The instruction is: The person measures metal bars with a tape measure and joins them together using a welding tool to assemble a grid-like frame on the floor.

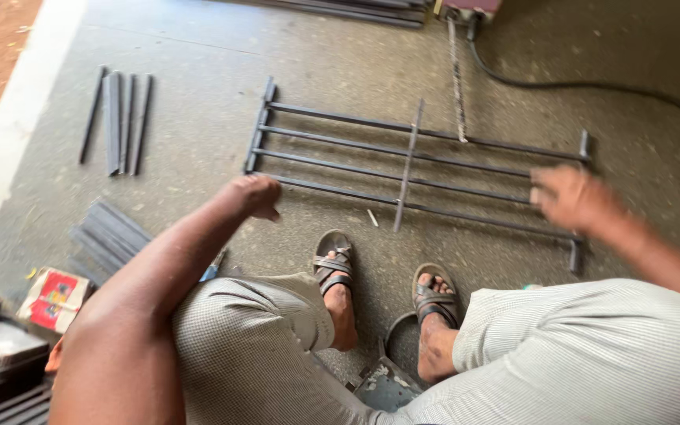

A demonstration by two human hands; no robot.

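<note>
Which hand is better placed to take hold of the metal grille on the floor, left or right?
Probably the right hand: it hovers directly over the grille's right end, by the end bar. The left hand is curled just short of the near rail at the left end. Motion blur hides whether either touches.

Even, soft daylight fills the scene — brightest at the far left beyond the left hand [255, 195], with only faint shadows. The right hand [572, 198] is smeared by motion blur — the whole frame is slightly soft.
</note>
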